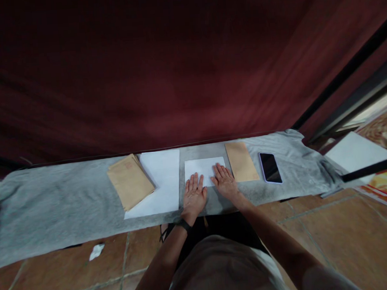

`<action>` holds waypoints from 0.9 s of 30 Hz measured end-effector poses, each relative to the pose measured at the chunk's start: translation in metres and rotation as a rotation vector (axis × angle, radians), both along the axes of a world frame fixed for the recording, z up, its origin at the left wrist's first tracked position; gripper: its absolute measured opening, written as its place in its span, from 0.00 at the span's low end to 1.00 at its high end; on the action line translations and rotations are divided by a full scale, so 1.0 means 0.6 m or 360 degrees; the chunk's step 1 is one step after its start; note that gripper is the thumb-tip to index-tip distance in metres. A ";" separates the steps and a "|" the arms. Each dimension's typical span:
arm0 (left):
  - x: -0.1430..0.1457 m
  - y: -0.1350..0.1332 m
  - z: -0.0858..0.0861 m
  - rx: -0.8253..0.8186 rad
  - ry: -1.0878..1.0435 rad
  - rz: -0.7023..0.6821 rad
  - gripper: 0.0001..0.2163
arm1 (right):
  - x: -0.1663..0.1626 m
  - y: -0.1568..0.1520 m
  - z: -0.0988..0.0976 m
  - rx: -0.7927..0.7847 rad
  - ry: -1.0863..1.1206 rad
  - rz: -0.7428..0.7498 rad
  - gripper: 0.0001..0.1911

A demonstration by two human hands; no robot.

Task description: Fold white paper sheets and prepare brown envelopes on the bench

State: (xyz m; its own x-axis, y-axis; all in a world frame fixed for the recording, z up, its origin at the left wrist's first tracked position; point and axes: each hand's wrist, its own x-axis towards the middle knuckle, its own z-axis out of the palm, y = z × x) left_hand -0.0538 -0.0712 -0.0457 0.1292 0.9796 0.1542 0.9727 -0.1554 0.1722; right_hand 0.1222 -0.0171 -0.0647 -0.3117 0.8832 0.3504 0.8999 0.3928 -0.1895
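A small white sheet of paper, perhaps folded, lies in front of me on a grey cloth. My left hand rests flat on its near left part, fingers stretched out. On the right part of the same paper my right hand lies flat with its fingers slightly spread. Just right of the paper is a single brown envelope. To the left, larger white paper lies partly under a stack of brown envelopes.
A phone with a dark screen lies right of the single envelope. The grey cloth covers a long narrow surface. Behind it hangs a dark red curtain. A white scrap is on the tiled floor.
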 end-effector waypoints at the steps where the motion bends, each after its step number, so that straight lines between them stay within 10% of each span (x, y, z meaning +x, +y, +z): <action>1: 0.000 0.000 0.001 0.0003 -0.0001 0.0000 0.28 | 0.003 -0.002 0.000 0.0010 -0.0001 -0.0009 0.30; 19: 0.005 0.001 -0.001 -0.0016 0.0017 0.0018 0.27 | 0.012 -0.095 -0.002 -0.0023 -0.0055 -0.0014 0.29; 27: 0.050 0.073 -0.005 -0.0078 -0.0085 -0.0017 0.28 | 0.010 -0.097 0.003 -0.0052 -0.0051 -0.0013 0.30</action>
State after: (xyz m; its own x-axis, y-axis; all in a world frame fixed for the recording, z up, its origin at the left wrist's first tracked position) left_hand -0.0236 -0.0276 -0.0487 0.1328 0.9847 0.1129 0.9603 -0.1560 0.2312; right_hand 0.1283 -0.0751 -0.0632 -0.3151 0.8966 0.3113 0.9088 0.3796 -0.1733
